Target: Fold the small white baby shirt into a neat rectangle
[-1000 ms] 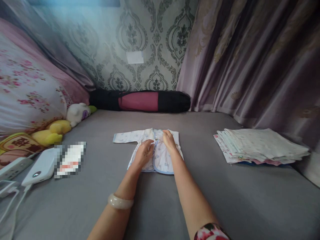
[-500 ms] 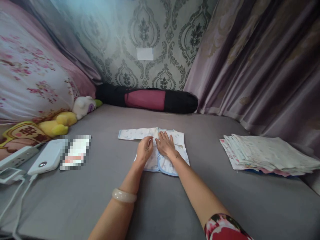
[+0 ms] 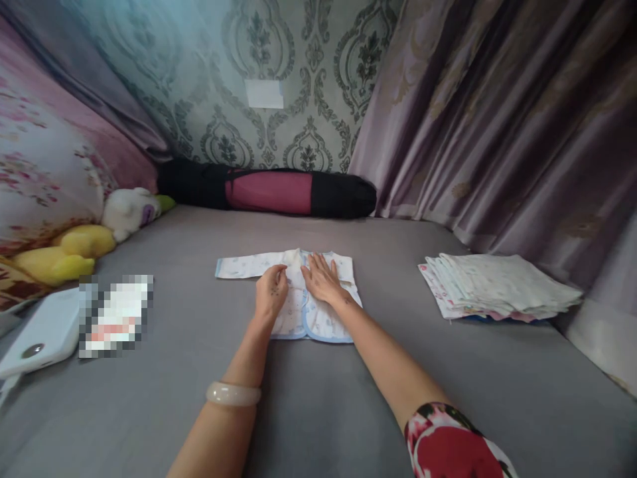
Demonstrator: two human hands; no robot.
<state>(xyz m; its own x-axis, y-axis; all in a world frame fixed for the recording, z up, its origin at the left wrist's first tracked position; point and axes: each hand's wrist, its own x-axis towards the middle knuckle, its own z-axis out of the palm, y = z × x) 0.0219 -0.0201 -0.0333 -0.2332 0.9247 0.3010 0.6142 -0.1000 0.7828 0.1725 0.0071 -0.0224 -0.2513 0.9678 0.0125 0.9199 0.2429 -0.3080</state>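
Note:
A white baby shirt (image 3: 326, 325) with blue trim and a small print lies flat on the grey bedsheet. Its left sleeve (image 3: 241, 265) stretches out to the side, while no sleeve sticks out on the right. My right hand (image 3: 322, 279) rests flat on the upper chest, fingers spread. At the left underarm, my left hand (image 3: 271, 292) is closed with its fingers curled against the cloth; the fingertips are partly hidden. A pale bangle (image 3: 233, 394) circles my left wrist.
Stacked folded cloths (image 3: 502, 285) lie at right. A black and maroon long bag (image 3: 269, 191) sits along the wall. On the left are a white power bank (image 3: 47, 332), a blurred-out flat item (image 3: 117, 317), a yellow plush toy (image 3: 84, 242) and a white plush toy (image 3: 129, 211).
The view has turned slightly right, so everything appears shifted left. Both hands keep about the same places on the shirt, and its left sleeve still lies stretched out.

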